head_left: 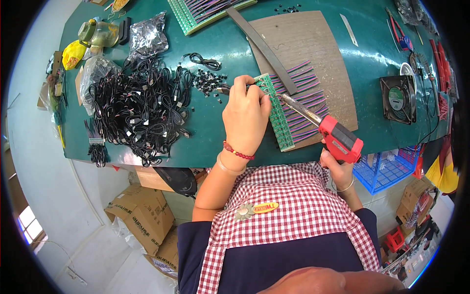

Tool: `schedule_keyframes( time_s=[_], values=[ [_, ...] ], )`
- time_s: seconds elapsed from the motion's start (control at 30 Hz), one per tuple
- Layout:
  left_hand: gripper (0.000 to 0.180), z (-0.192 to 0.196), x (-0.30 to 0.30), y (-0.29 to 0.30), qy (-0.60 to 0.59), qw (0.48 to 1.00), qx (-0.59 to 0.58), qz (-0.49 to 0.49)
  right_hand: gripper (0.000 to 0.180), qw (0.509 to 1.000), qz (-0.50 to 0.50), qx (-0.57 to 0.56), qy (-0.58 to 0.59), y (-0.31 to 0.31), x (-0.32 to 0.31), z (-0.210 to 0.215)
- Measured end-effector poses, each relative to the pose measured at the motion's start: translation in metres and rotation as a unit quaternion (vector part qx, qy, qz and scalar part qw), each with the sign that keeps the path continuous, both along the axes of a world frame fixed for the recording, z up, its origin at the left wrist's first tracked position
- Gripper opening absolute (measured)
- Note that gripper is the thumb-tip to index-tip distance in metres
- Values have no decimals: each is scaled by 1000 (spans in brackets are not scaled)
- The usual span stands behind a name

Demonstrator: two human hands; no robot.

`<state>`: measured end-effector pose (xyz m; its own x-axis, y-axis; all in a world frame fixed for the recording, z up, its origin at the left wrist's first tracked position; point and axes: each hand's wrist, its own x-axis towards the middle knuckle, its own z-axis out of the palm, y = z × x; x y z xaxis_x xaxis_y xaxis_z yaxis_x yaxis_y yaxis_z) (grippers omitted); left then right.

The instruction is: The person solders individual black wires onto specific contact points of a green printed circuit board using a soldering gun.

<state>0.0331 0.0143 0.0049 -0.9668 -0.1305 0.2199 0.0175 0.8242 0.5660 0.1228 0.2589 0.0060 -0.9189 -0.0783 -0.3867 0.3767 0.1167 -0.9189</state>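
A long green circuit board (281, 122) with rows of pink, purple and dark wires (308, 105) lies along the left part of a brown board. My left hand (246, 115) is at the far end of the circuit board, its fingers closed in a pinch at the edge; what they hold is hidden. In my right hand (340, 171) is a red and black soldering gun (340, 139). Its metal tip points left and reaches the circuit board close to my left fingers. Across the wires rests a grey metal bar (264, 51).
Left of my left hand are small black parts (208, 82) and a big heap of black cables (139, 110). Brown board (333, 63) lies under the wires. A fan (398, 99) stands at the right; another wired board stack (183, 17) is at the back. A blue basket (387, 171) sits below the table edge.
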Motion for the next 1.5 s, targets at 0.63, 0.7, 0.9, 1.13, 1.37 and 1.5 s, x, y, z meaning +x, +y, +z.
schedule_keyframes(
  time_s=[0.63, 0.7, 0.9, 1.13, 1.37, 1.5],
  values=[
    [5, 9, -19, -20, -46, 988, -43, -139, 20, 999, 9, 18, 46, -2, -1, -5],
    [5, 10, -21, -22, -44, 987, -47, -150, 19, 999, 8, 19, 45, -2, -2, -3],
    [5, 14, -23, -22, -54, 983, -51, -167, 20, 998, 32, 35, 29, 2, 3, -4],
    [5, 13, -23, -24, -56, 982, -51, -171, 24, 1000, -4, -3, -20, 5, 4, -2],
    [5, 16, -25, -24, -61, 980, -65, -179, 23, 1000, 4, 8, -9, 0, 3, 2],
    [4, 16, -26, -24, -70, 978, -77, -182, 29, 998, 35, 39, 44, 1, 5, 0]
  ],
)
